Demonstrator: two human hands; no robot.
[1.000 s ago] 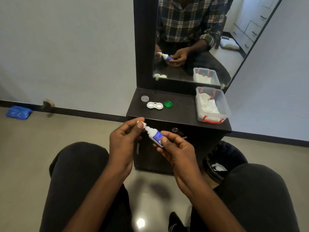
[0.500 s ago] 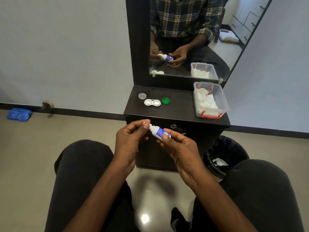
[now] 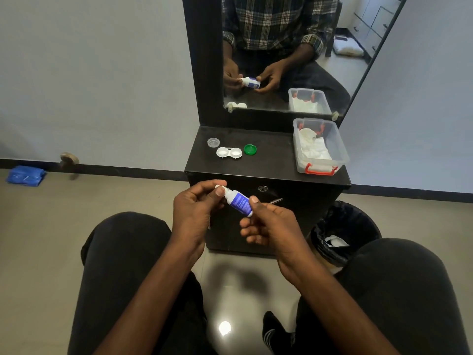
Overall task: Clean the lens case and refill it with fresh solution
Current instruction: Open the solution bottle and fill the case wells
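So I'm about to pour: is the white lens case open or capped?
Open: the white twin-well lens case sits uncovered, with the clear cap and green cap lying beside it.

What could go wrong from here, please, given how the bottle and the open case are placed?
1. The left hand pinches the cap of the bottle over the floor, off the counter; a freed cap might drop.
2. The case lies open, its green lid and clear lid loose beside it, easily knocked.

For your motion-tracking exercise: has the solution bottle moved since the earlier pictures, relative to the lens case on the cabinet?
Yes. Against the lens case, the solution bottle has risen closer and shifted right, now lying less steeply, held by the left hand and right hand.
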